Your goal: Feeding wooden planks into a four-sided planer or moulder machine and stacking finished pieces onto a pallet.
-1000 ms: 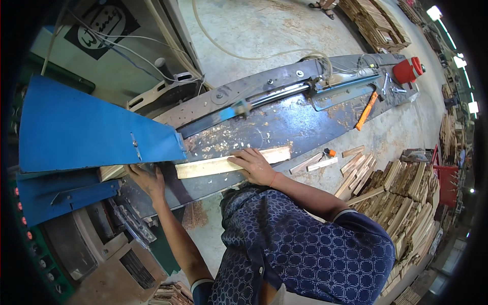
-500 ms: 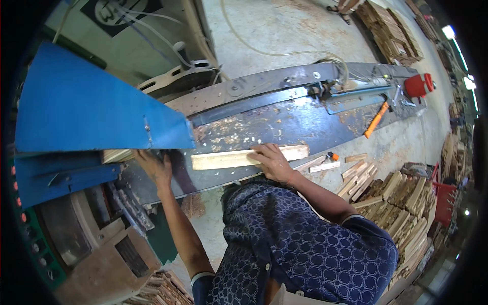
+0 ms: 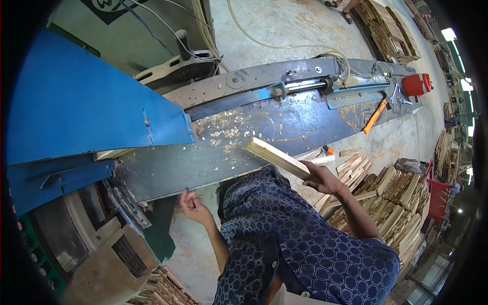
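My right hand [image 3: 325,179] grips a pale wooden board [image 3: 277,157] by its right end, the board angled up to the left over the front edge of the steel machine table [image 3: 178,173]. My left hand [image 3: 194,206] is off the table, just below its front edge, fingers apart and loosely bent, holding nothing. At the left, a blue metal guard [image 3: 91,107] covers part of the table, and a pale piece of wood [image 3: 112,153] shows beneath it.
An orange hammer [image 3: 374,116], wrenches [image 3: 394,94] and a red can [image 3: 416,84] lie toward the table's right end. Loose strips [image 3: 351,168] and wood stacks [image 3: 391,213] are at my right. A person's sandalled feet [image 3: 346,15] show at the back, beside a stack [image 3: 386,30].
The board has left the table top, swung toward me and right in my right hand. My left hand has drawn back from beside the guard to below the front edge.
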Action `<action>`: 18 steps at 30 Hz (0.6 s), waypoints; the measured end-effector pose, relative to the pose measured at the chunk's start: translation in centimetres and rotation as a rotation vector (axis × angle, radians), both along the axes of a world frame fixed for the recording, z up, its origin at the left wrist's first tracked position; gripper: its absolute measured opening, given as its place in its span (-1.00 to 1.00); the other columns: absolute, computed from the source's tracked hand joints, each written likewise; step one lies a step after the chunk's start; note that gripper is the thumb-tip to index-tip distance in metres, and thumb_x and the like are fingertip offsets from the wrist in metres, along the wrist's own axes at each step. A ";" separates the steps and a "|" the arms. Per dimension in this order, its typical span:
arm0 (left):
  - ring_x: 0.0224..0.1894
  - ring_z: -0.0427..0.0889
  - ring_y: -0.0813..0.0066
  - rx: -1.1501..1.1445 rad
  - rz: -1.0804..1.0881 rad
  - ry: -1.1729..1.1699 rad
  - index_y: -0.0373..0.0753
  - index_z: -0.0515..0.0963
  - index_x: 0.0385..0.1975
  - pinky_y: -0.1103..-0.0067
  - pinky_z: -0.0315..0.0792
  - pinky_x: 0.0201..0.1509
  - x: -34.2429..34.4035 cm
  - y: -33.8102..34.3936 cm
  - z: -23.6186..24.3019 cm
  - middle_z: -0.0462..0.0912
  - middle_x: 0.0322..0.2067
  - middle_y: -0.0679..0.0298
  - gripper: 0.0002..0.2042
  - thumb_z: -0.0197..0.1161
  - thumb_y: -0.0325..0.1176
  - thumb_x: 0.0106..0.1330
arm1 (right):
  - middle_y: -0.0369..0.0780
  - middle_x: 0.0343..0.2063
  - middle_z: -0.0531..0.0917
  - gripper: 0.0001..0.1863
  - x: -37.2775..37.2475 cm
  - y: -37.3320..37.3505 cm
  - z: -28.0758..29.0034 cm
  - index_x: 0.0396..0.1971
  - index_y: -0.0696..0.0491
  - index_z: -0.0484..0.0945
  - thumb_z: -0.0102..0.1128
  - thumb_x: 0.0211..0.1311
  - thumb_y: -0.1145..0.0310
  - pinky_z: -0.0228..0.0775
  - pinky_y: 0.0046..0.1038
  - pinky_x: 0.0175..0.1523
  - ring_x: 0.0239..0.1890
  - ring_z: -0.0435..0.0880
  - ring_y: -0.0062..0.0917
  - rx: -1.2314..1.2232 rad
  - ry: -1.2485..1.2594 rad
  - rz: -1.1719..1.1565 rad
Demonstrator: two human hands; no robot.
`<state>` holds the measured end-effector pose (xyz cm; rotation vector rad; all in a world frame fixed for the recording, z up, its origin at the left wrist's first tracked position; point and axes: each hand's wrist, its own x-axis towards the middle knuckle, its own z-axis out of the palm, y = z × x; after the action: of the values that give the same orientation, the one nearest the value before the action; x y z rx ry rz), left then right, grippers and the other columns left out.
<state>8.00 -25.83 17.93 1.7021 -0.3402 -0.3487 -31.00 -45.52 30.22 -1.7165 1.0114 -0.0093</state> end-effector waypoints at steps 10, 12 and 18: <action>-0.24 0.65 0.57 0.374 -0.559 0.210 -0.35 0.56 0.11 0.59 0.53 -0.09 -1.5 8.0 -7.5 0.73 -0.27 0.29 -0.70 0.26 -0.52 0.40 | 0.05 -0.19 0.68 -0.52 0.8 5.1 -2.3 0.26 0.10 0.38 0.21 0.38 0.40 0.56 -0.19 -0.10 -0.23 0.71 -0.08 -0.413 0.073 -0.337; -0.21 0.65 0.52 0.450 -0.486 0.381 -0.32 0.56 0.12 0.57 0.52 -0.06 0.1 8.9 -8.6 0.74 -0.25 0.24 -0.69 0.28 -0.50 0.39 | 0.10 -0.37 0.68 -0.55 2.7 6.3 -1.4 0.20 0.10 0.32 0.15 0.44 0.24 0.59 -0.09 -0.18 -0.35 0.72 0.00 -0.150 0.108 -0.156; -0.18 0.66 0.47 0.517 -0.616 0.289 -0.31 0.55 0.15 0.54 0.51 -0.02 5.6 13.1 -12.5 0.74 -0.20 0.15 -0.65 0.31 -0.45 0.38 | 0.04 -0.56 0.63 -0.28 14.9 8.5 -2.4 0.51 -0.02 0.08 0.08 0.46 0.09 0.49 -0.01 -0.35 -0.53 0.64 0.01 -0.241 0.015 0.290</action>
<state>13.57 -12.73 5.46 1.9803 -0.5939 -1.2073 -16.05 -37.06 27.78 -2.0746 0.7880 0.0714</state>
